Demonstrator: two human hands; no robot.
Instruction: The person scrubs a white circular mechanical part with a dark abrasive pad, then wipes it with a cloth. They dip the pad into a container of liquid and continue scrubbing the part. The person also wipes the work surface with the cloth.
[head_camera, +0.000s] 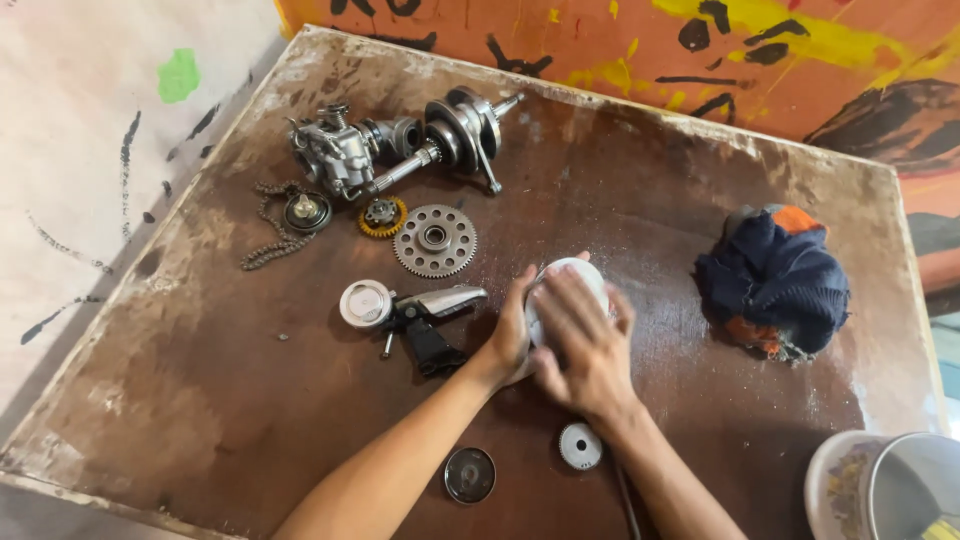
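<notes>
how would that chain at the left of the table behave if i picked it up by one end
The chain lies in loose curves, so it would likely hang limp and swing. Being metal links, it is probably heavy for its size. It curls around a round part, which it might drag.

I see two bare forearms coming up from the bottom edge, with no sleeves, gloves, watch or bands on either. My left hand (510, 335) and right hand (585, 345) are uncovered too; the fingers (560, 305) carry no rings that I can make out, and the right hand looks slightly motion-blurred.
</notes>
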